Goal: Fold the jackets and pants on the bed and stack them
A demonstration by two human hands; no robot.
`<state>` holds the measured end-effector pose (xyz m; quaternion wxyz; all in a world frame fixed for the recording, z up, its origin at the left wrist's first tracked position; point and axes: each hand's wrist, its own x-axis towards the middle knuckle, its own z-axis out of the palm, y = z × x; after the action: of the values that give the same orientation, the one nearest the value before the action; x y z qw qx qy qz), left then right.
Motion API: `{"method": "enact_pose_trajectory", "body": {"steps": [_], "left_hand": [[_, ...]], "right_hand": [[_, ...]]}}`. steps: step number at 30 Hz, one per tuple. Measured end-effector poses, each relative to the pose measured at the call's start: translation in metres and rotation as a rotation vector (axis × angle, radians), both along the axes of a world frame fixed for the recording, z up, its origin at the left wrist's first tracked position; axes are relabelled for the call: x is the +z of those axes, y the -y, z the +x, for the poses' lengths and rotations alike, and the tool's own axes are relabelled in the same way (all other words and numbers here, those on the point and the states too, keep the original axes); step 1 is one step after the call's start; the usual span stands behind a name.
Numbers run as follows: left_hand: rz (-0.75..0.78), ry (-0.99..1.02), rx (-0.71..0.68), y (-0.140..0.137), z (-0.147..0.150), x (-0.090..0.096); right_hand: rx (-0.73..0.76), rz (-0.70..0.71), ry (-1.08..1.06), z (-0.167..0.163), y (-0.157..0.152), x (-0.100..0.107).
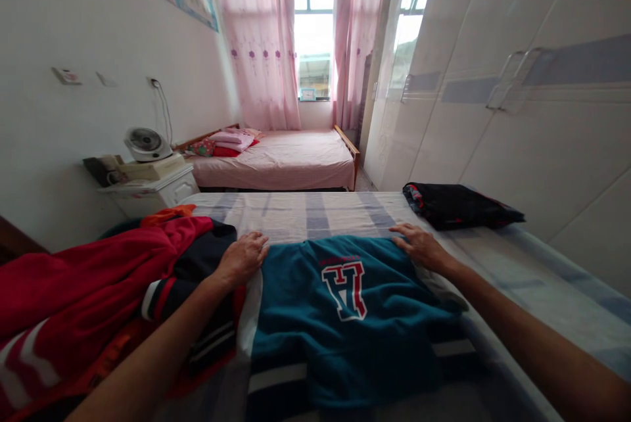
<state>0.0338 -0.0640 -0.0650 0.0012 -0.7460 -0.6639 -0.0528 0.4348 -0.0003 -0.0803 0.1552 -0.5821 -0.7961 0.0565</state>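
Observation:
A teal sweatshirt (374, 350) with a red and white letter logo and white-striped dark edges lies spread on the bed, wrinkled towards its near side. At its far left corner rests my left hand (244, 256), fingers stretched out over the edge of the cloth. My right hand (421, 248) touches the far right corner, its fingers apart and extended. Pale grey sleeve fabric shows beneath both hands. To the left, close to my left forearm, lies a heap of red and navy clothing (123, 271) with some orange cloth (170, 213) under and behind it.
The clothes lie on a checked bedsheet (290, 211). A folded black garment (463, 205) sits at the bed's right edge, beside white wardrobes (552, 146). Beyond stands a second bed (296, 162) with pink bedding. A small fan (146, 144) rests on the bedside cabinet (172, 188).

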Motion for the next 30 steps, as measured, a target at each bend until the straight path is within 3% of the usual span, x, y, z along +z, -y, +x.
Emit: {"method": "enact_pose_trajectory", "body": {"steps": [4, 11, 15, 19, 21, 23, 27, 30], "left_hand": [[-0.074, -0.009, 0.055, -0.008, -0.008, -0.009], [-0.030, 0.023, 0.274, 0.002, -0.014, -0.013], [-0.093, 0.141, 0.235, -0.004, -0.013, -0.019], [-0.178, 0.322, 0.134, -0.003, -0.017, -0.013], [-0.182, 0.419, 0.092, 0.004, -0.018, -0.001], [-0.174, 0.658, 0.087, 0.010, -0.017, 0.014], [-0.073, 1.270, 0.161, 0.004, -0.011, 0.037], [0.049, 1.406, 0.316, -0.017, -0.005, 0.031]], "right_hand": [[-0.005, -0.026, 0.020, -0.008, -0.016, -0.025], [-0.045, -0.030, -0.078, 0.014, -0.022, -0.042], [-0.047, -0.053, -0.129, 0.022, -0.022, -0.043], [-0.027, -0.114, -0.207, 0.028, -0.006, -0.020], [0.008, -0.202, -0.386, 0.032, 0.005, 0.002], [0.024, -0.259, -0.590, 0.035, 0.014, 0.027], [-0.064, -0.104, -0.677, 0.042, 0.009, 0.065], [-0.127, -0.037, -0.588, 0.044, -0.012, 0.065]]}}
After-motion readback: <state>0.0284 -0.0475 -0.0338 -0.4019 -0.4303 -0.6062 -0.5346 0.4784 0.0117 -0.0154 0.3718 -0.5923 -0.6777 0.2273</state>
